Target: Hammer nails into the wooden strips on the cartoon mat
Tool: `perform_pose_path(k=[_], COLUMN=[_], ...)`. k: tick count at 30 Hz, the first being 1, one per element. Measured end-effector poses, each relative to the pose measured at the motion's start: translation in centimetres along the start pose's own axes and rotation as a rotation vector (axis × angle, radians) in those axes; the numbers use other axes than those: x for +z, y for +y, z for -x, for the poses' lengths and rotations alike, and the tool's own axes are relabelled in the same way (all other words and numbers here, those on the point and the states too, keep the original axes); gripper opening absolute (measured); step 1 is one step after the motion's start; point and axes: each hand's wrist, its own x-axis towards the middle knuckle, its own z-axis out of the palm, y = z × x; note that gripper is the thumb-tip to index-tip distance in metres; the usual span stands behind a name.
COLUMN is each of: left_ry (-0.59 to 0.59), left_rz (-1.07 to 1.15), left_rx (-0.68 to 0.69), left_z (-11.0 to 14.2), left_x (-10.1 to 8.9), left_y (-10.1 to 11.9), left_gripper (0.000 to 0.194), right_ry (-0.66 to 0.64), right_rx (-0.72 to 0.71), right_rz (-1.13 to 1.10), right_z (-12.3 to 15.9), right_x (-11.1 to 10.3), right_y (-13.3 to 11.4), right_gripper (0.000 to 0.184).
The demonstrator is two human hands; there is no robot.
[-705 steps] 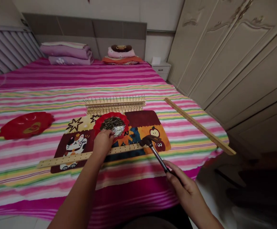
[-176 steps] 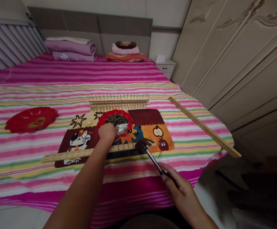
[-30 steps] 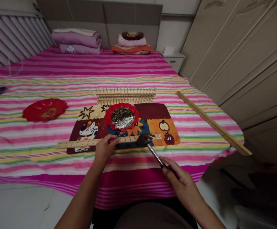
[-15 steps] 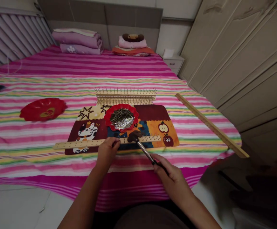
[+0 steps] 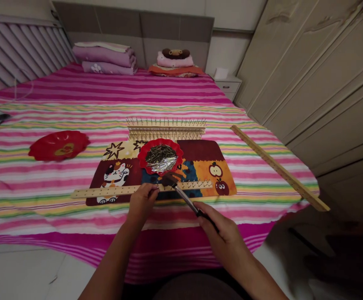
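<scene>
Nearest me, my right hand point(image 5: 223, 237) was closed firmly around the black grip of a claw hammer point(image 5: 184, 199), whose head hung at or just above a wooden strip point(image 5: 112, 191); I could not make out whether they touched. My left hand point(image 5: 143, 204) made a narrow pinch at that strip, its fingers point(image 5: 153, 188) hiding anything held. Beyond lay a red dish point(image 5: 141, 160) of nails point(image 5: 160, 157), then a nail-studded wooden board point(image 5: 165, 130).
</scene>
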Motion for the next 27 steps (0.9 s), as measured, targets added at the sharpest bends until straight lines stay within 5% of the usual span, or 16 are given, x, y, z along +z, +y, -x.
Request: perform_pose_path(k=[4, 8, 12, 16, 22, 27], left_ry=[-0.058, 0.015, -0.124, -0.277, -0.347, -0.236], left_rz=[-0.049, -0.197, -0.509, -0.708, -0.697, -0.517], left_rx=[-0.044, -0.001, 0.043, -0.076, -0.192, -0.163], left_z=[-1.0, -4.2, -8.3, -10.5, -11.1, -10.7], left_x=[-1.9, -3.2, -2.1, -0.5, -0.6, -2.4], left_y=[0.5, 1.8, 3.2, 3.9, 4.5, 3.9], left_gripper=[0.017, 0.022, 0.028, 0.03, 0.03, 0.024], right_ry=[0.11, 0.181, 0.172, 0.151, 0.163, 0.143], right_rx=[0.041, 0.095, 0.121, 0.145, 0.167, 0.174], right_rz=[0.024, 0.035, 0.016, 0.001, -0.012, -0.014], right_z=[0.7, 1.0, 1.5, 1.8, 1.7, 1.8], right_x=[-1.5, -2.3, -2.4, -2.4, -2.3, -2.3], right_y=[0.9, 2.1, 2.8, 2.9, 3.1, 3.0], right_gripper=[0.035, 0.035, 0.035, 0.034, 0.034, 0.035])
